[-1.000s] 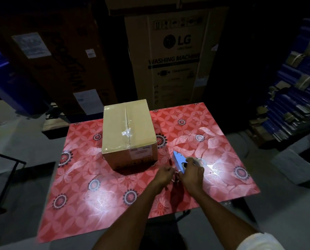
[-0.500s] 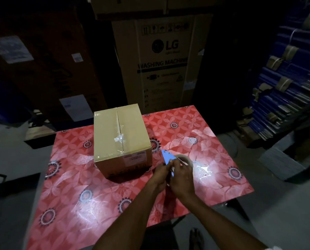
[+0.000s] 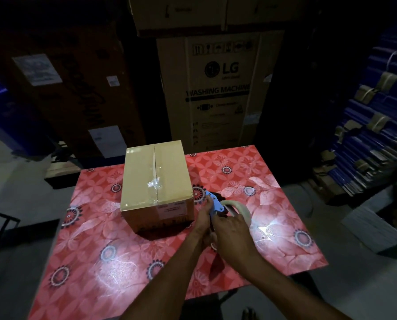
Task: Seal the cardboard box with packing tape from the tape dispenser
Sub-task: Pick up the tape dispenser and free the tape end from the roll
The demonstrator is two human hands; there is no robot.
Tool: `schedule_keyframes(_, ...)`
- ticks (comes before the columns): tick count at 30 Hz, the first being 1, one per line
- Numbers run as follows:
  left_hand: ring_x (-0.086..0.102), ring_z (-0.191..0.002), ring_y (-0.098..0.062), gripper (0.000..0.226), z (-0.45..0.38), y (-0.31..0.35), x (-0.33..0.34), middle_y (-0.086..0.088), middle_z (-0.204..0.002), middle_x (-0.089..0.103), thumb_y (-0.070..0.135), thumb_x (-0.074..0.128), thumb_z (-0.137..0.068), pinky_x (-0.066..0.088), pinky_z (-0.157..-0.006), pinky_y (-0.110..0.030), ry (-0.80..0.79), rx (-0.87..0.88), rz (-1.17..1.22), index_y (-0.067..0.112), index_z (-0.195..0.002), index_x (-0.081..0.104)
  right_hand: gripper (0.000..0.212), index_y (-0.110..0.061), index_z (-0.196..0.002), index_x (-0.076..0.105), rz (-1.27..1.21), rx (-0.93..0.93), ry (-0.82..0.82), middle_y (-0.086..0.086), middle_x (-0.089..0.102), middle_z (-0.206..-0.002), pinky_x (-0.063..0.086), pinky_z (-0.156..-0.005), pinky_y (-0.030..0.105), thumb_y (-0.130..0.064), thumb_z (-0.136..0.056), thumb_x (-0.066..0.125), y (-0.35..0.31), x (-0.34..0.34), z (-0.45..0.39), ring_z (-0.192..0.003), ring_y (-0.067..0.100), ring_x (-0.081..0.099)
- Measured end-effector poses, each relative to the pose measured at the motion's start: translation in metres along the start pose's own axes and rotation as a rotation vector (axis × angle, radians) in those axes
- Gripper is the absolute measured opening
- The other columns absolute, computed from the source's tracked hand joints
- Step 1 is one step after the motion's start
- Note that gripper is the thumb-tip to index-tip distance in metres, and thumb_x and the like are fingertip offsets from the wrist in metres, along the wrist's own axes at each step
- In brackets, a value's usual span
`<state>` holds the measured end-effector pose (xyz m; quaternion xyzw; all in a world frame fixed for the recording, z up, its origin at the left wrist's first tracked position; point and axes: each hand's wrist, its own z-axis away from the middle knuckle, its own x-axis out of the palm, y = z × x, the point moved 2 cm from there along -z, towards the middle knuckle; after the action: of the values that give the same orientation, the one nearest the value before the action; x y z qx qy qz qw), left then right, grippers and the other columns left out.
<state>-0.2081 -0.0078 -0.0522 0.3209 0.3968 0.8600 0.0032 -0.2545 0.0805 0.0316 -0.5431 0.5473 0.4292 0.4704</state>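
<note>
**Cardboard box on the bench, tape dispenser held in both hands**

Cardboard box (image 3: 157, 183) sits on the far left part of the bench (image 3: 128, 262), which is covered in a red floral cloth. Its top flaps are closed, and a strip of clear tape with a crumpled patch runs along the centre seam. A white label shows on the near side face.

Just right of the box's near corner, both hands meet around the tape dispenser (image 3: 216, 205). The right hand (image 3: 233, 229) is wrapped around the dispenser's handle from behind, fingers curled closed on it. The left hand (image 3: 204, 218) is pressed against the blue front plate, fingers pinched at its edge; whether it grips loose tape cannot be told in the dim light. The pale roll of packing tape (image 3: 240, 210) sits on the dispenser's right side, above the cloth.

Behind the bench stands a tall LG washing machine carton (image 3: 218, 88), with blue stacked bundles (image 3: 373, 139) at the right.
</note>
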Motion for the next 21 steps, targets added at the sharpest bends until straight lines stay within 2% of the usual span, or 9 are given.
schedule_keyframes(2,0.073,-0.072,-0.025,0.062,0.004,0.006,0.001,-0.013,-0.082,0.075,0.059,0.047,-0.097,0.058,-0.062,-0.031,-0.004,-0.009,-0.003,0.001,-0.101,0.068,0.017,-0.019,-0.084,0.072,-0.172,0.021,0.101,0.001,0.073,-0.072,0.054,-0.064,0.035,-0.018,-0.068,0.079,0.008,-0.026,-0.003,-0.069,0.024,0.07)
schedule_keyframes(3,0.074,-0.076,-0.026,0.059,0.005,0.009,0.0,-0.014,-0.084,0.076,0.056,0.042,-0.1,0.059,-0.064,-0.033,-0.009,-0.003,0.005,0.004,-0.101,0.07,0.011,-0.021,-0.084,0.07,-0.261,0.063,0.137,0.001,0.071,-0.072,0.052,-0.061,0.034,-0.021,-0.075,0.076,0.017,-0.036,-0.007,-0.067,0.023,0.067)
schedule_keyframes(5,0.074,-0.087,-0.03,0.059,0.009,0.015,-0.003,-0.016,-0.096,0.077,0.051,0.036,-0.105,0.06,-0.074,-0.039,-0.085,0.014,0.033,0.007,-0.107,0.075,0.004,-0.024,-0.087,0.07,-0.407,0.131,0.178,-0.002,0.073,-0.075,0.052,-0.061,0.03,-0.025,-0.085,0.074,0.039,-0.047,-0.022,-0.067,0.017,0.066)
schedule_keyframes(7,0.074,-0.081,-0.03,0.058,0.015,0.021,-0.006,-0.017,-0.092,0.076,0.047,0.035,-0.107,0.06,-0.071,-0.037,-0.086,0.022,0.021,0.006,-0.105,0.077,0.003,-0.023,-0.088,0.075,-0.564,0.17,0.221,-0.007,0.076,-0.079,0.055,-0.067,0.027,-0.022,-0.086,0.077,0.059,-0.049,-0.038,-0.069,0.01,0.07)
schedule_keyframes(9,0.072,-0.083,-0.033,0.053,0.02,0.03,-0.009,-0.019,-0.096,0.074,0.047,0.042,-0.105,0.059,-0.075,-0.04,-0.114,0.044,0.009,0.005,-0.115,0.072,0.006,-0.019,-0.091,0.078,-0.697,0.216,0.241,-0.008,0.077,-0.083,0.054,-0.067,0.026,-0.021,-0.086,0.08,0.072,-0.045,-0.05,-0.074,0.007,0.071)
schedule_keyframes(13,0.066,-0.103,-0.037,0.059,0.031,0.047,-0.014,-0.022,-0.125,0.065,0.052,0.044,-0.103,0.051,-0.094,-0.051,-0.136,0.091,-0.054,0.007,-0.135,0.063,0.029,-0.017,-0.115,0.076,-0.825,0.258,0.097,-0.006,0.074,-0.104,0.045,-0.073,0.015,-0.03,-0.089,0.078,0.077,-0.028,-0.063,-0.095,0.008,0.068)
schedule_keyframes(16,0.068,-0.097,-0.033,0.056,0.039,0.057,-0.016,-0.017,-0.118,0.07,0.053,0.044,-0.102,0.052,-0.089,-0.044,-0.137,0.063,-0.067,0.009,-0.127,0.068,0.04,-0.019,-0.127,0.071,-0.87,0.154,0.016,-0.005,0.072,-0.118,0.053,-0.082,0.022,-0.034,-0.091,0.077,0.067,-0.025,-0.07,-0.106,0.009,0.067)
schedule_keyframes(18,0.069,-0.091,-0.03,0.052,0.045,0.063,-0.016,-0.015,-0.11,0.072,0.051,0.044,-0.102,0.053,-0.083,-0.041,-0.162,0.064,-0.053,0.01,-0.122,0.069,0.038,-0.021,-0.126,0.072,-0.88,0.099,0.002,-0.006,0.072,-0.116,0.054,-0.082,0.021,-0.034,-0.09,0.077,0.061,-0.028,-0.074,-0.104,0.004,0.067)
schedule_keyframes(21,0.069,-0.09,-0.028,0.051,0.05,0.069,-0.015,-0.014,-0.108,0.073,0.048,0.039,-0.104,0.052,-0.083,-0.041,-0.175,0.084,-0.02,0.01,-0.12,0.071,0.026,-0.024,-0.115,0.076,-0.85,0.041,0.013,-0.007,0.073,-0.107,0.054,-0.078,0.021,-0.031,-0.09,0.077,0.053,-0.035,-0.081,-0.097,0.003,0.067)
